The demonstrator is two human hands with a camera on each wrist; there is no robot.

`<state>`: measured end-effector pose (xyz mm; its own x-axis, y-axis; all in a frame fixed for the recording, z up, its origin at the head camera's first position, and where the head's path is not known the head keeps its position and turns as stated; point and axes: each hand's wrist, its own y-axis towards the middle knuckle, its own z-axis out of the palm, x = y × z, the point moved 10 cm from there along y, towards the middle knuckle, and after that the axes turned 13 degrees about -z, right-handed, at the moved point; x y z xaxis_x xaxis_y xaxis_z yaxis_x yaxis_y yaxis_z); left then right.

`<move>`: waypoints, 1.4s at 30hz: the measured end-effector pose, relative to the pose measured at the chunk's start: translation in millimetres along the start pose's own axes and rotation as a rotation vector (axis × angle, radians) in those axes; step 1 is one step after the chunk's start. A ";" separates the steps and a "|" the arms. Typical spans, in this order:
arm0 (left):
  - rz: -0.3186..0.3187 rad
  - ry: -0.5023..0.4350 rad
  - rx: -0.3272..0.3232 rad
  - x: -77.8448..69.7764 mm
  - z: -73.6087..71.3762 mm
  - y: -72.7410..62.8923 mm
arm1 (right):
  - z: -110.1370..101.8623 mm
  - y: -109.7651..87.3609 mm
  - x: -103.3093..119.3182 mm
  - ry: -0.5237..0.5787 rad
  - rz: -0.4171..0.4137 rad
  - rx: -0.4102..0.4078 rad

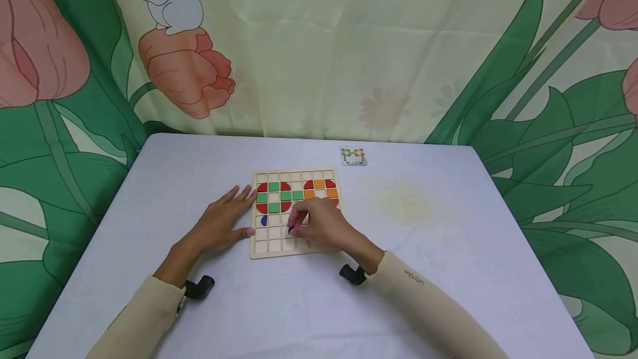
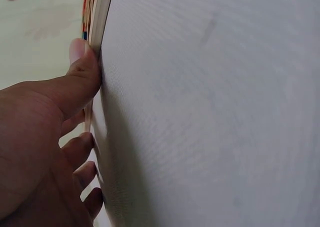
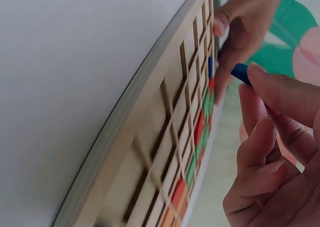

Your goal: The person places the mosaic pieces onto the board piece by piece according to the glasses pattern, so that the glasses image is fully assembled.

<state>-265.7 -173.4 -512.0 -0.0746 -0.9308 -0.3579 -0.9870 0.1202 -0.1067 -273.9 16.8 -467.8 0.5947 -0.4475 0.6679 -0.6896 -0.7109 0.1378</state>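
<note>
A wooden grid board (image 1: 255,255) lies on the table. Red and green pieces (image 1: 273,186) fill part of its left side, orange and red ones (image 1: 319,184) its upper right. One blue piece with a curved edge (image 1: 264,220) sits in a cell below the left group. My left hand (image 1: 214,226) rests on the table with fingers spread, its thumb and fingertips touching the board's left edge. Over the board's lower middle, my right hand (image 1: 326,223) pinches a small blue piece (image 3: 240,73) between thumb and forefinger. That hand hides several cells beneath it.
Beyond the board's upper right corner lies a small card (image 1: 353,155) printed with a coloured grid pattern. A white cloth (image 1: 423,270) covers the table. Behind it hangs a curtain (image 1: 319,60) with flower and rabbit prints.
</note>
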 end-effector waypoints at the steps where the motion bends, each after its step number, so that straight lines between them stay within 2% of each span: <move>1: 0.001 0.000 0.001 0.0 -0.1 0.0 | 4.0 4.9 1.6 0.006 -0.005 0.008; 11: 0.016 0.003 0.002 1.4 -0.2 0.5 | 37.3 39.5 7.1 0.030 0.028 0.076; 17: 0.033 -0.008 -0.005 0.6 -1.9 0.5 | 46.0 48.9 11.1 0.010 0.046 0.101; 22: 0.039 -0.008 -0.008 0.7 -1.9 0.7 | 50.2 53.0 11.4 -0.047 0.053 0.124; 27: 0.027 -0.007 -0.008 1.5 -0.8 0.9 | 51.6 53.9 11.0 -0.095 0.048 0.148; 34: 0.021 -0.010 -0.017 1.2 -1.7 0.7 | 47.5 50.1 12.0 -0.086 0.007 0.155; 42: -0.002 -0.003 -0.014 0.9 -0.1 0.2 | 16.8 22.6 3.5 -0.011 0.007 0.078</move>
<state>-265.9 -174.2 -512.2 -0.0718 -0.9300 -0.3605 -0.9890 0.1131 -0.0950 -280.5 -10.0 -474.7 0.5951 -0.4582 0.6603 -0.6597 -0.7477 0.0757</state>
